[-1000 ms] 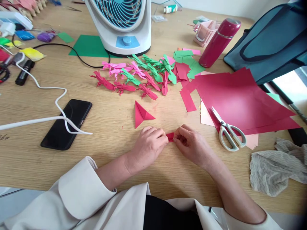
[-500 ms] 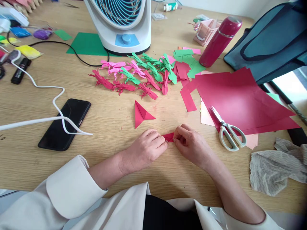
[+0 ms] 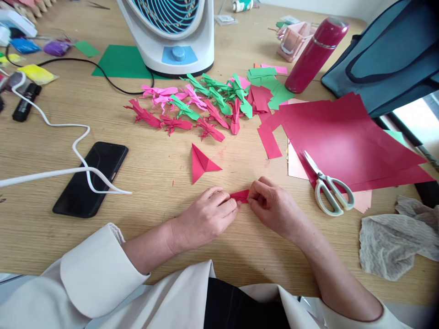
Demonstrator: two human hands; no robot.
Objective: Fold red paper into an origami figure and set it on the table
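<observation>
My left hand [image 3: 206,214] and my right hand [image 3: 274,205] meet at the table's near middle, both pinched on a small folded red paper piece [image 3: 240,196] that lies low over the wood. Only a narrow strip of the piece shows between the fingertips. Just beyond it lies a folded red paper triangle [image 3: 202,163]. Further back is a row of folded paper figures [image 3: 192,109] in red, pink and green.
Scissors [image 3: 327,185] lie on red paper sheets [image 3: 343,132] at the right, with a grey cloth [image 3: 394,237] nearer. A black phone [image 3: 91,178] and white cable [image 3: 68,171] are left. A fan [image 3: 171,32], a red flask [image 3: 315,55] and a blue bag [image 3: 387,59] stand behind.
My left hand has slid slightly left, showing a bit more of the red piece between the fingertips. The view shifted a little; nothing else moved.
</observation>
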